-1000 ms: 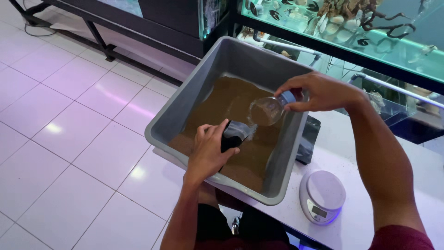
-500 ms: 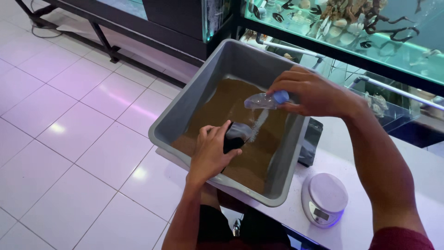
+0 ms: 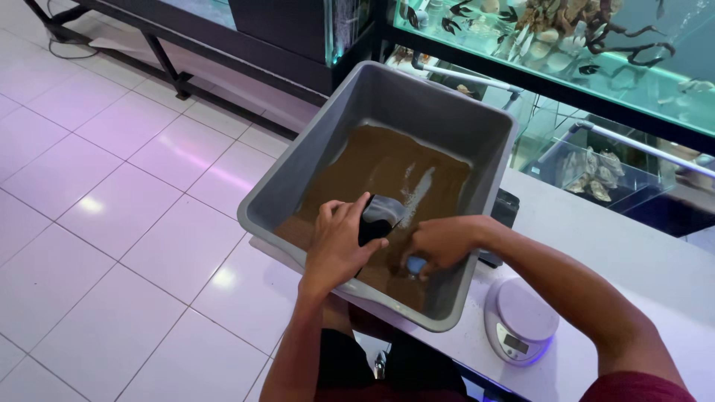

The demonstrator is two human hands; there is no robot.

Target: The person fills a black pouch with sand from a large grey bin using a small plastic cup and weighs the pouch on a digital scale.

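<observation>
At the far left lay the pale tiled floor (image 3: 112, 223), shining under the lights, with a dark metal stand (image 3: 160, 56) running along its upper edge. Moving right, a large grey tub (image 3: 328, 141) sat tilted on the edge of a white table (image 3: 618, 253), its bottom covered with brown murky water (image 3: 372, 167). The left hand (image 3: 335, 249) reached into the near part of the tub, its fingers curled tight around a small dark scoop (image 3: 375, 217) whose open mouth faced up and away from the person. Just to the right of it, almost touching, the right hand (image 3: 439, 242) was also down in the tub, closed around a clear plastic bottle with a blue cap (image 3: 415, 264); only the cap end showed beneath the fingers, so the rest of the bottle could not be made out. A pale streak of light lay on the water just beyond both hands. Further right, a small round white kitchen scale (image 3: 520, 318) stood on the table near the tub's corner. Behind the tub, a black box (image 3: 506, 212) peeked out beside its wall. Along the upper right ran glass fish tanks (image 3: 596, 45) with dark fish and branching wood inside.
</observation>
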